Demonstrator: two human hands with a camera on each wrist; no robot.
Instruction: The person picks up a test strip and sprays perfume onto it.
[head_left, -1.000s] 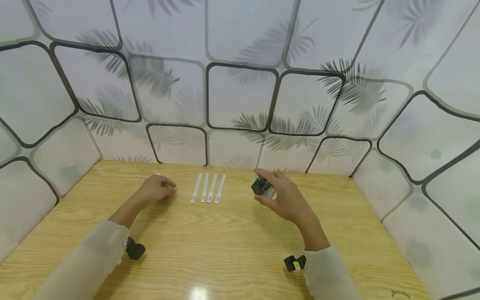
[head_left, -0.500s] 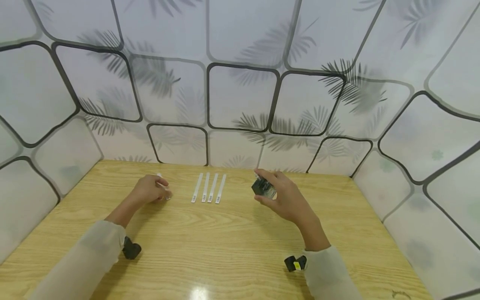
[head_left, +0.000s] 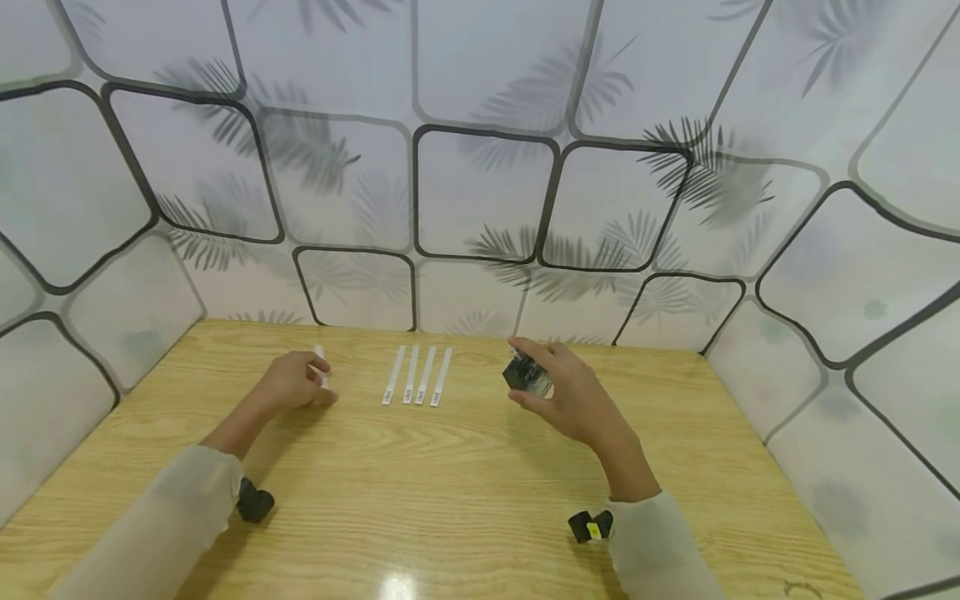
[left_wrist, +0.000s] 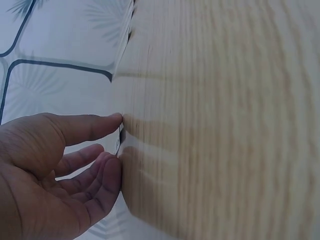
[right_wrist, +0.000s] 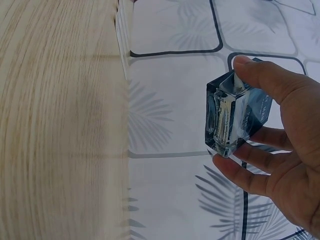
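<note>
My right hand (head_left: pixel 573 396) grips a faceted glass perfume bottle (head_left: pixel 527 375), dark and clear, tilted above the table. In the right wrist view the thumb is on the bottle (right_wrist: pixel 235 112) from above and the fingers support it from below. My left hand (head_left: pixel 292 381) is low at the table's left part, fingers around a white paper test strip (head_left: pixel 319 353). The left wrist view has thumb and fingers apart, the end of the strip (left_wrist: pixel 120 137) in the gap between them; the rest of it is hidden. Several matching white strips (head_left: pixel 416 375) lie side by side between the hands.
The wooden table (head_left: pixel 420 500) meets a patterned cloth wall (head_left: pixel 480 192) along its back edge. More of the same cloth stands at the left and right. Black camera mounts sit at both wrists.
My left hand has moved a little to the left, and its thumb and fingers have spread, leaving more of the strip showing. The right hand and bottle have stayed still.
</note>
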